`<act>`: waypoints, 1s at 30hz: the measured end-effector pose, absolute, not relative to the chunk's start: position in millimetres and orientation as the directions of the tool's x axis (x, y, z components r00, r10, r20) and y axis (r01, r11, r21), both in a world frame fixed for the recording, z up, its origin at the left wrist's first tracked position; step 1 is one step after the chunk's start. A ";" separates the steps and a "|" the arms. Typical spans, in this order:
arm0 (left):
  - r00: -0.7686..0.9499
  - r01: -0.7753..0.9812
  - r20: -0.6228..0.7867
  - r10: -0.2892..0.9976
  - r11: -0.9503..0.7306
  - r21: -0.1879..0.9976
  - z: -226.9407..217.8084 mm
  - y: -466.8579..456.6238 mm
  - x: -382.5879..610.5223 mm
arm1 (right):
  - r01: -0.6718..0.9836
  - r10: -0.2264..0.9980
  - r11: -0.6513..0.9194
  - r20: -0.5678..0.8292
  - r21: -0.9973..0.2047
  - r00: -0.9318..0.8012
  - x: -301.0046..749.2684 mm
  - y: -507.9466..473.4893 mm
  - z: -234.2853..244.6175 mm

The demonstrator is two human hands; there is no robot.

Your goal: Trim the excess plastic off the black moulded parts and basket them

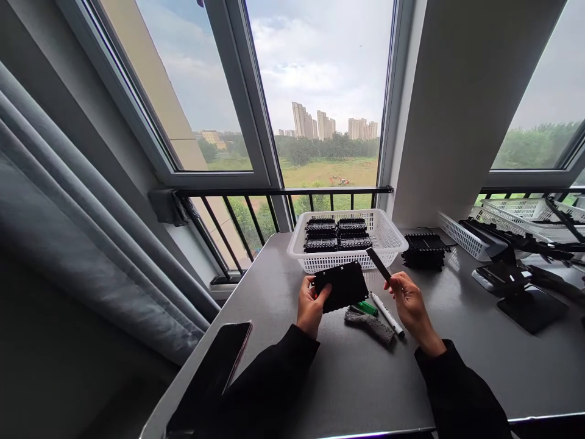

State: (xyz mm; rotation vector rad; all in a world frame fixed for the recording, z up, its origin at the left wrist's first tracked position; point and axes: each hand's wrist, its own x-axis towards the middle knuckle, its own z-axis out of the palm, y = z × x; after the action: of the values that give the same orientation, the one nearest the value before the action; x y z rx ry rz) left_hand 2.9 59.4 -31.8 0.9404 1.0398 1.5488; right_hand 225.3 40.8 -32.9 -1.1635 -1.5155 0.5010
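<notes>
My left hand [311, 305] grips a flat black plastic panel [345, 285] by its left edge, thumb across its face. The panel is tilted up above the table, with small notches along its edges. In my right hand [408, 305] is a thin, dark, flat strip [378, 264], pinched at its lower end and pointing up to the left; its exact kind I cannot tell. The strip and the panel are apart. Below the hands lie a white marker pen [387, 315], a green object [367, 308] and a crumpled grey cloth [371, 325].
A white plastic basket [315, 263] with several black parts stands at the back. Right of it is a stack of black panels [425, 251]. Farther right are more white baskets [464, 236] and a black stand [532, 305]. A phone-like dark slab [212, 366] lies on the left.
</notes>
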 end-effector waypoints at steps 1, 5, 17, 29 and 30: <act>-0.195 -0.303 0.068 0.979 -0.126 0.945 -32.4 59.4 3.2 | 0.408 0.876 0.411 0.476 -0.815 0.069 225.1 41.4 -33.6; -0.195 -0.276 0.079 0.978 -0.132 0.952 -33.3 59.3 3.7 | 0.502 0.920 0.334 0.392 -0.798 0.012 225.5 41.5 -36.4; -0.112 -0.097 0.179 0.978 -0.190 0.977 -36.9 51.4 12.1 | 0.554 0.891 0.377 0.455 -0.743 0.004 196.9 33.4 -38.3; -0.134 -0.141 0.123 0.983 -0.142 0.980 -35.0 51.1 11.7 | 0.618 0.846 0.250 0.479 -0.745 0.235 208.1 33.3 -36.9; -0.128 -0.137 0.128 0.983 -0.146 0.980 -34.8 50.4 12.1 | 0.608 0.859 0.279 0.476 -0.744 0.188 204.5 32.5 -37.0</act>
State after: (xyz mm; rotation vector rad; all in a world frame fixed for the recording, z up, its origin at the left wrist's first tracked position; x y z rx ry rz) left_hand 12.1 50.4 -34.8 1.1395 1.1164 1.4646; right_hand 204.5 32.5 -37.0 -1.4207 -1.5108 0.3045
